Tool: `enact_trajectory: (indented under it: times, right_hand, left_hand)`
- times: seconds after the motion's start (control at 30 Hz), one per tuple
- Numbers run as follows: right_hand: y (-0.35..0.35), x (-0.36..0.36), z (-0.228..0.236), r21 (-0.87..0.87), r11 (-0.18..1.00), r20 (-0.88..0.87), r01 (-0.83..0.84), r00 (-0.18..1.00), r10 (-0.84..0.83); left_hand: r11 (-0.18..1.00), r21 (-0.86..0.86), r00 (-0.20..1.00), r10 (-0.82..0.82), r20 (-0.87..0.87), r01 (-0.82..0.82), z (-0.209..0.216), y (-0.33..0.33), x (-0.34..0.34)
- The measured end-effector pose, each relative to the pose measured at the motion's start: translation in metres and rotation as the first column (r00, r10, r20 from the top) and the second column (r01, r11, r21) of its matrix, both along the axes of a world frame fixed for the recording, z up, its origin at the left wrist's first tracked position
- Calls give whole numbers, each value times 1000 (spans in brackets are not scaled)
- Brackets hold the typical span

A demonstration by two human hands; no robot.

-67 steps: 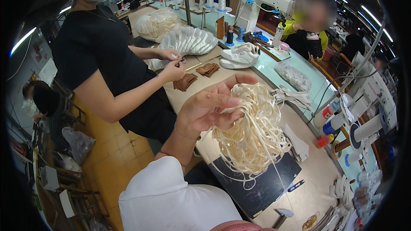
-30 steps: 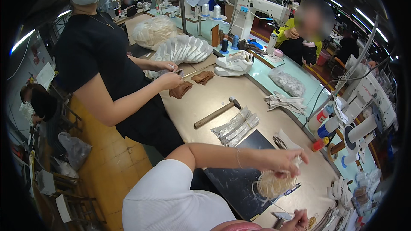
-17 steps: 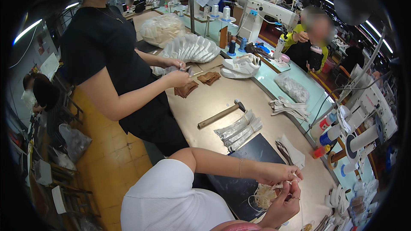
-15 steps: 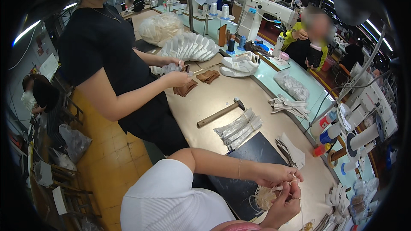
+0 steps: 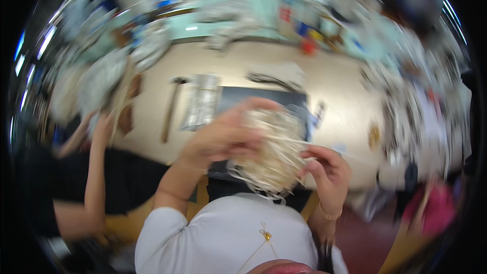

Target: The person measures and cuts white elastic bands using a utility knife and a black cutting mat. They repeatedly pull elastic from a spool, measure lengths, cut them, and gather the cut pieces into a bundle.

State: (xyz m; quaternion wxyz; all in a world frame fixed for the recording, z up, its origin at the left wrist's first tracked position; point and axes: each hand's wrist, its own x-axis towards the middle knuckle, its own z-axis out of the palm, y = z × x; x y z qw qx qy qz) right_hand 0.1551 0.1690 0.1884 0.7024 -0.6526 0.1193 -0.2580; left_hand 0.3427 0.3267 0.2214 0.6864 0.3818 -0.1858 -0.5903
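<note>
A tangled bundle of thin cream strips [image 5: 276, 155] is held up in front of my chest, over the near edge of the table. My left hand [image 5: 236, 134] grips its left side, the fingers smeared by motion. At its right edge my right hand [image 5: 327, 167] pinches a pale strip [image 5: 289, 142] that runs across the bundle between both hands. Behind the bundle lies a dark flat board [image 5: 238, 96], partly covered by it and by my left hand.
Left of the board lie silvery packets [image 5: 202, 101] and a hammer [image 5: 173, 109]. Beyond it rests a pale piece with dark strips [image 5: 279, 76]. A co-worker's arm [image 5: 96, 172] works at far left beside white shoe parts [image 5: 104, 73]. Piled strips [image 5: 401, 106] sit right.
My view has swung to the right and down, blurring the picture. The bundle, earlier low beside the board, is now lifted between my hands, which have moved apart.
</note>
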Motion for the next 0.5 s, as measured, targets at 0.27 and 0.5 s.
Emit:
enact_trajectory:
  times: [0.27,0.5]
  right_hand:
    - [-76,-111,-94,326,667,-333,671,741,-583]
    - [-162,-176,-137,733,470,39,492,660,-750]
  left_hand:
    - [981,-62,980,190,65,-186,-26,17,7]
    - [968,-137,950,237,205,-211,-20,47,6]
